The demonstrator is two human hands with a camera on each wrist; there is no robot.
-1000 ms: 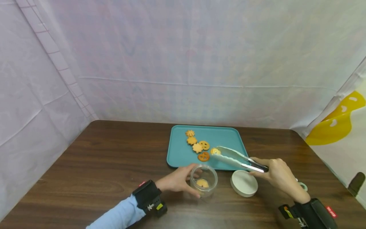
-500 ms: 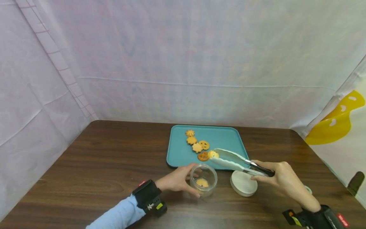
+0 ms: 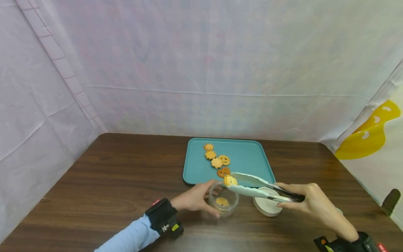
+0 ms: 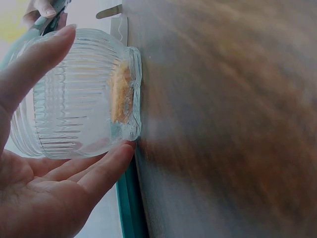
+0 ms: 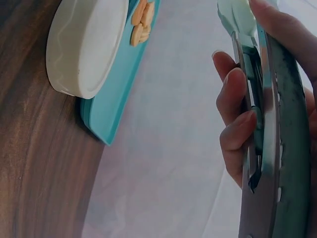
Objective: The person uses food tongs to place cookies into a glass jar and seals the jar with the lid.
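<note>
My left hand (image 3: 196, 198) holds a clear glass jar (image 3: 234, 206) upright on the table, thumb on one side and fingers on the other. A cookie (image 4: 121, 94) lies at the bottom of the jar, as the left wrist view shows. My right hand (image 3: 311, 203) grips a pair of tongs (image 3: 247, 191) with pale green tips and metal arms. Between those tips sits a ruffled yellow cookie (image 3: 230, 180), which overlaps the jar's far rim in the head view. Fingers and thumb wrap the tongs' handles (image 5: 270, 124) in the right wrist view.
A teal tray (image 3: 248, 154) lies behind the jar, with pretzel-shaped cookies (image 3: 224, 172) and flower-shaped cookies (image 3: 216, 162) on its left half. A round white dish or lid (image 3: 267, 209) stands right of the jar, partly under the tongs. A white curtain (image 3: 204, 70) hangs behind the table.
The tongs have lifted the yellow cookie off the tray and carried it left and toward me, up to the jar's rim. My left hand and the jar have stayed in place.
</note>
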